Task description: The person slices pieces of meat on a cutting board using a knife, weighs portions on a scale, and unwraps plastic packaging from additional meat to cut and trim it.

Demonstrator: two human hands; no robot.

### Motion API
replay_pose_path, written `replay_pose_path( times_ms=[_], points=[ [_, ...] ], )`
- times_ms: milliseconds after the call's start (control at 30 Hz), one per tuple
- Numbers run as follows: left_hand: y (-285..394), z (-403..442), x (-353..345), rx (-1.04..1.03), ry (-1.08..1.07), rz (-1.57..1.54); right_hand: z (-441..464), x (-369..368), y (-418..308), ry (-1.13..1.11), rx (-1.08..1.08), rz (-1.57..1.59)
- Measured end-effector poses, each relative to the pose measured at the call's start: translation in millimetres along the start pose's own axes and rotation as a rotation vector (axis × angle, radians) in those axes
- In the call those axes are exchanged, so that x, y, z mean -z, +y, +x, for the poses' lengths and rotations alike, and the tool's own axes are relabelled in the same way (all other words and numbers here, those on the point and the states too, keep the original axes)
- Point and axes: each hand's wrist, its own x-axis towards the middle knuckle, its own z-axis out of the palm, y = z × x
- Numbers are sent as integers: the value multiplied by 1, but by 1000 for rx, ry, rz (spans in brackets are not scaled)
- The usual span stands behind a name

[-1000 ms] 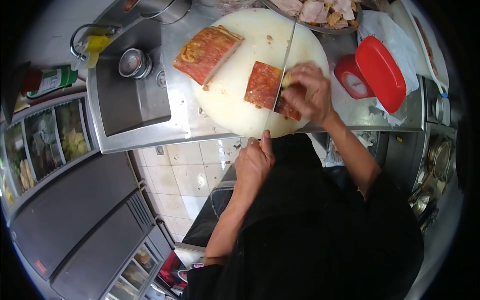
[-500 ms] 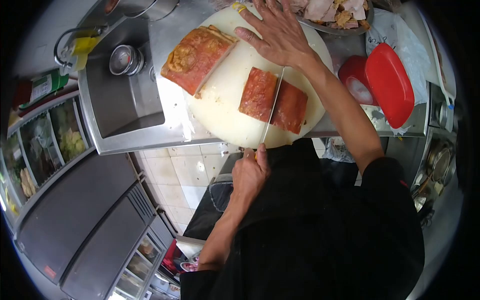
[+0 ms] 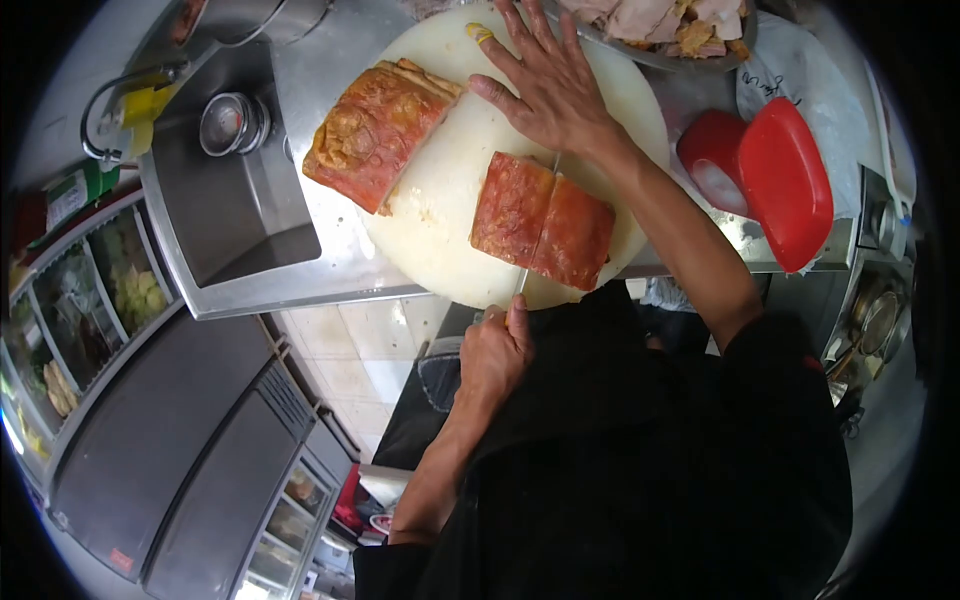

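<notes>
My left hand is closed around the handle of a knife near the board's front edge. The blade runs through a slab of roast pork with reddish crisp skin, and most of it is hidden in the cut between two halves. My right hand is spread flat, palm down, over the far part of the round white cutting board, its heel close to the blade's far end. Whether it presses on the blade I cannot tell. A larger piece of roast pork lies left on the board.
Left of the board is a steel sink with small metal bowls. A metal tray of cut meat stands at the back. Red plastic containers and a plastic bag are at the right.
The knife has sunk from the top of the pork down into it, and the slab now shows a split. My left hand has shifted slightly down and left. My right hand stays spread.
</notes>
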Motion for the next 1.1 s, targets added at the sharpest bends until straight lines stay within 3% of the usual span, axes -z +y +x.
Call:
replay_pose_path(
  times_ms=[133,400,533,633,733,900,1000,1100],
  points=[
    [3,0,4,24,-4,-13,-2,-40,11,110,-40,216],
    [-4,-37,29,88,-9,-89,-21,17,19,224,-137,601],
    [-31,-58,18,128,-38,-29,-60,70,9,-158,-289,942],
    [-33,-49,4,108,-19,31,-95,65,-7,-301,-312,1103],
    [-19,-40,7,97,42,28,-110,74,-13,-289,52,637],
    [-38,-58,13,113,41,78,-117,74,-11,-481,90,690],
    [-35,-58,8,117,56,75,-136,54,-33,-282,44,601],
    [-35,-38,0,-85,32,142,-139,56,-45,-189,-27,591]
  ],
)
